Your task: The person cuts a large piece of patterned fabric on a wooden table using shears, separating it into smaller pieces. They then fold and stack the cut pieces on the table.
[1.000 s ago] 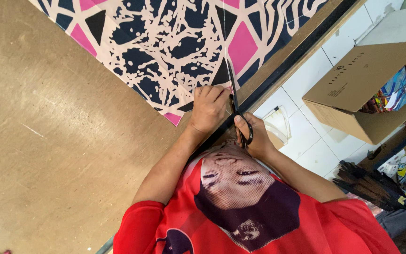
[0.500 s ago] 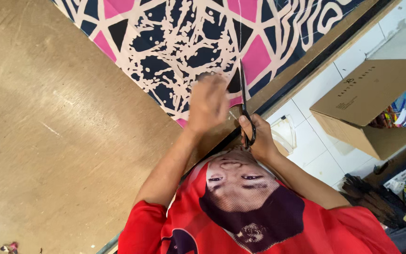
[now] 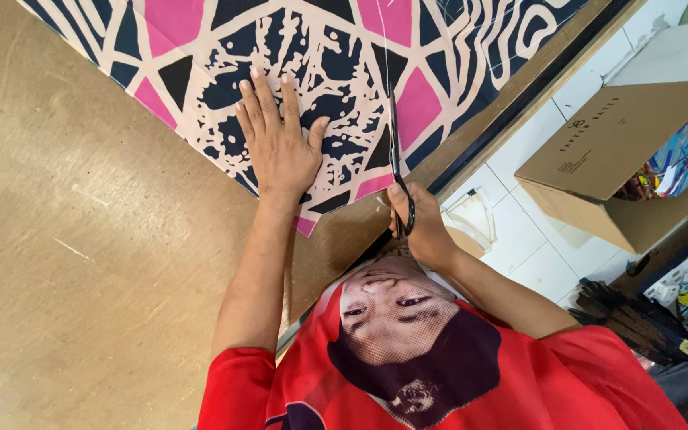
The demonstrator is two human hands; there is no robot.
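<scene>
On the brown table [image 3: 81, 239]: patterned fabric [image 3: 344, 64], pink, navy and cream. My left hand [image 3: 280, 143] lies open and flat on it; my right hand [image 3: 420, 227] grips black scissors [image 3: 396, 151], blades on the cloth.

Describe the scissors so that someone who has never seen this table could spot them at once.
On the brown table lies a patterned fabric in pink, navy and cream. At its near edge, the right hand grips black-handled scissors, blades pointing away across the cloth, while the left hand lies flat on the fabric beside them. They are the only slim dark metal tool there.
</scene>
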